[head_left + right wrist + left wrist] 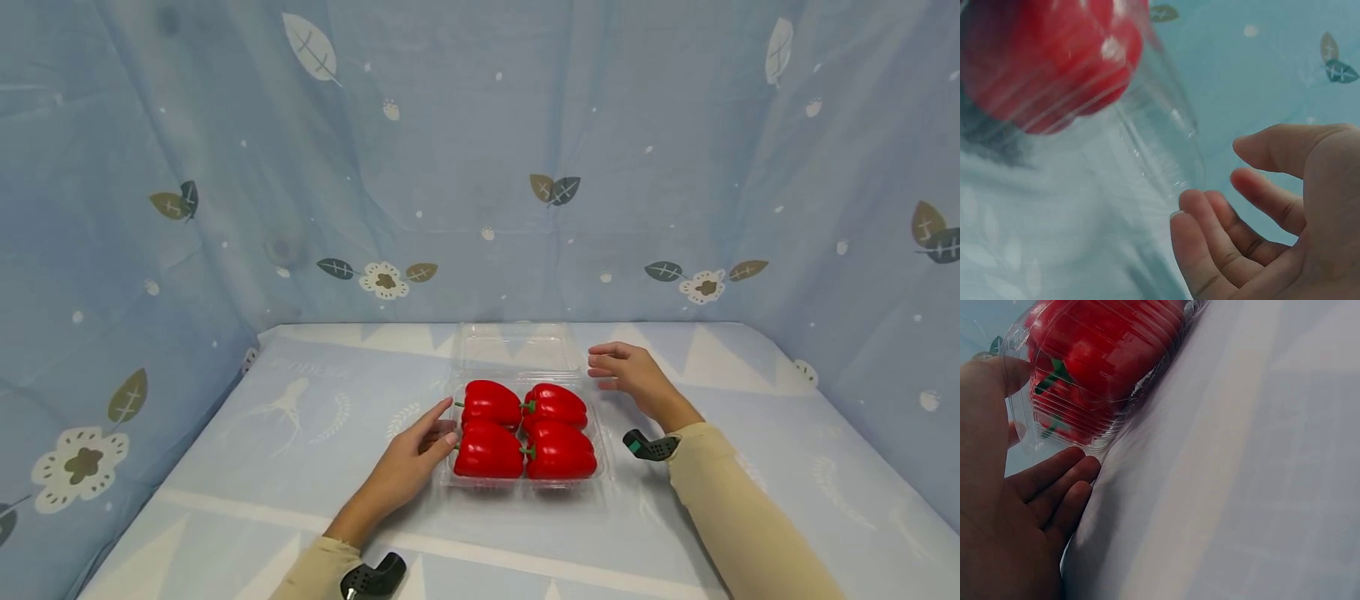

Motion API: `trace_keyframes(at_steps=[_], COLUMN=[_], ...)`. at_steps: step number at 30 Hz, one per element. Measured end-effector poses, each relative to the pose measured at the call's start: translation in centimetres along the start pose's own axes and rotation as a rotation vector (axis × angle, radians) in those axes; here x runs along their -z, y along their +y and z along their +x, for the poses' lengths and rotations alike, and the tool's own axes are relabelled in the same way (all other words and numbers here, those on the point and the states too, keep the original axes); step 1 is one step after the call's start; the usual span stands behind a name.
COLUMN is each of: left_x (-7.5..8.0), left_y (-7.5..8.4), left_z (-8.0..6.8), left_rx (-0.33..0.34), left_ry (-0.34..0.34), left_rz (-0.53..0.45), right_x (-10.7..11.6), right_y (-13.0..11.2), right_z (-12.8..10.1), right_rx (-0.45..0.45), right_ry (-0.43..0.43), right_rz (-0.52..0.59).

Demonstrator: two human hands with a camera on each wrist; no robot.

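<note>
On the surface (225, 467), a pepper box (600, 477) is being touched by the open left hand (412, 458); the right hand (630, 371) is being held open beside its lid (517, 346).

Both arms reach forward in beige sleeves, each with a small dark camera mount at the wrist. The left hand (412, 458) lies low, near and to the left, its fingers straight and pointing right, thumb raised above them. The right hand (630, 373) is farther off on the right, fingers loosely extended leftward and slightly bent, holding nothing.
</note>
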State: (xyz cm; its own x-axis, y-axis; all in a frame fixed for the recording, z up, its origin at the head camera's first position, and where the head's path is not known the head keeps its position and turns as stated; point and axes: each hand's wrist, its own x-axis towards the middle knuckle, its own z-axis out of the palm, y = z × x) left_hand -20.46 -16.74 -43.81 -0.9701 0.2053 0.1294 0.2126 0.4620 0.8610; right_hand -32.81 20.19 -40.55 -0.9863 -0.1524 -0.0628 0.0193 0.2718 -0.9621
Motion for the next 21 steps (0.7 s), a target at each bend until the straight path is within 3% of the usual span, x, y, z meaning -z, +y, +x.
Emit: trace_keyframes(at_steps=[9, 21], left_x=[-0.3, -0.2], left_y=[-0.1, -0.1], left_z=[0.0, 0.1], left_rx=[-0.025, -0.031], left_ry=[-0.002, 0.017], left_rz=[0.018, 0.027], right_x=[-0.7, -1.5], right_y=[1.2, 1.1], right_z=[2.0, 2.9], right_rx=[-0.121, -0.118], right_ry=[0.012, -0.018], right_rz=[0.061, 0.127])
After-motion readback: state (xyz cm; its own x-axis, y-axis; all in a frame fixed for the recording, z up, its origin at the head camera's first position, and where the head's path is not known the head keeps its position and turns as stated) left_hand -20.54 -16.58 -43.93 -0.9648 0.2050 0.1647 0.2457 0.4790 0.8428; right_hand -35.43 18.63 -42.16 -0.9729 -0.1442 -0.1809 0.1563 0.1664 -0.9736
